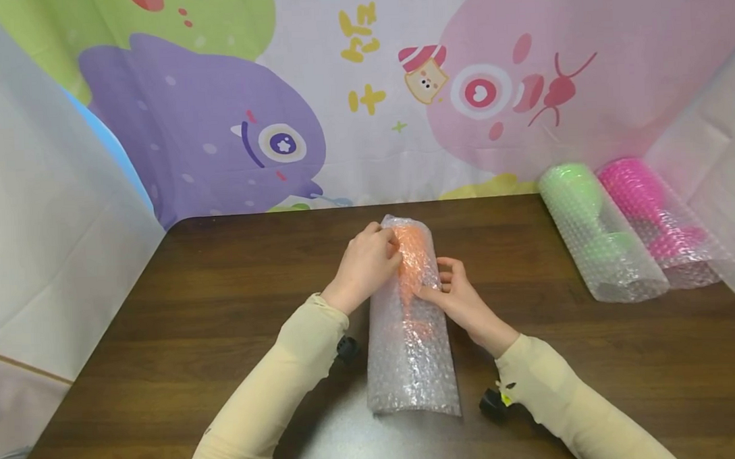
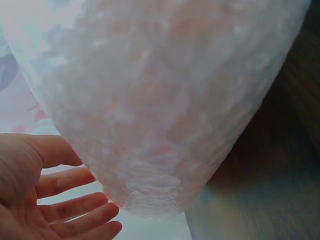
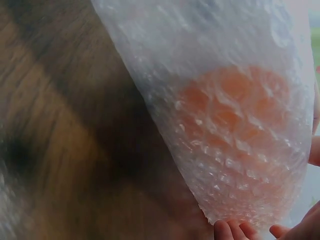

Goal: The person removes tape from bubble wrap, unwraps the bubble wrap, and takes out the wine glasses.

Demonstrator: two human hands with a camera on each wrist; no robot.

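Note:
A roll of clear bubble wrap [image 1: 412, 383] lies lengthwise on the dark wooden table, wound round an orange goblet-shaped object [image 1: 412, 255] with a narrow middle. My left hand [image 1: 368, 260] is at the far left part of the roll, its curled fingertips holding the wrap near the orange part. From the right side, my right hand [image 1: 464, 307] grips the roll, with the thumb on top and the fingers along its side. In the right wrist view, the orange shape [image 3: 235, 105] shows blurred through the bubbles. Spread fingers [image 2: 80, 205] meet the wrap's edge in the left wrist view.
Two more bubble-wrapped rolls lie side by side at the back right, one round a green goblet-shaped thing [image 1: 575, 188], the other round a pink one [image 1: 639, 186]. Behind the table [image 1: 225, 329] hangs a cartoon-printed curtain [image 1: 377, 155]. White panels [image 1: 33, 221] stand at both sides.

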